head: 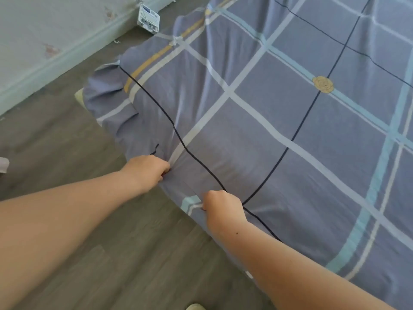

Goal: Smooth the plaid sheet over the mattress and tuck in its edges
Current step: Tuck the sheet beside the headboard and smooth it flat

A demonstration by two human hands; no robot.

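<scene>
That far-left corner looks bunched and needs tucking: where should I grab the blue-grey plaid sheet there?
Probably pinch the loose ruffled flap of the blue-grey plaid sheet from the grey wood floor side; it hangs free past the pale mattress corner.

white labelled box [148, 18] lies on grey floor [55, 142] beside the wall [44, 23].
</scene>
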